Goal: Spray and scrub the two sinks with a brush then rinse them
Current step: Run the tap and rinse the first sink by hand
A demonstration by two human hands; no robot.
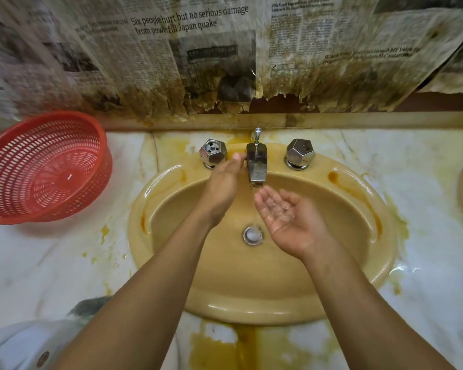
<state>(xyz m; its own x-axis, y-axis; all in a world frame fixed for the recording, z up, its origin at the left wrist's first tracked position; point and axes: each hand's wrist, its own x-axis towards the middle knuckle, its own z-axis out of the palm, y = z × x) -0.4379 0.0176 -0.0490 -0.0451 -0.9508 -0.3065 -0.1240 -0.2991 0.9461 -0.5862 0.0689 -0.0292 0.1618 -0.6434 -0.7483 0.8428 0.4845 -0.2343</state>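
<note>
Left hand (222, 182) extends over the beige sink (251, 289), set in the stained marble counter (425, 196), with its fingertips touching the chrome spout (257, 166). Right hand (286, 220) lies palm up, loosely cupped and wet, beneath the spout. The hands are apart and grip nothing.

Head view, close above sink (251, 311), facing down, forward.
</note>
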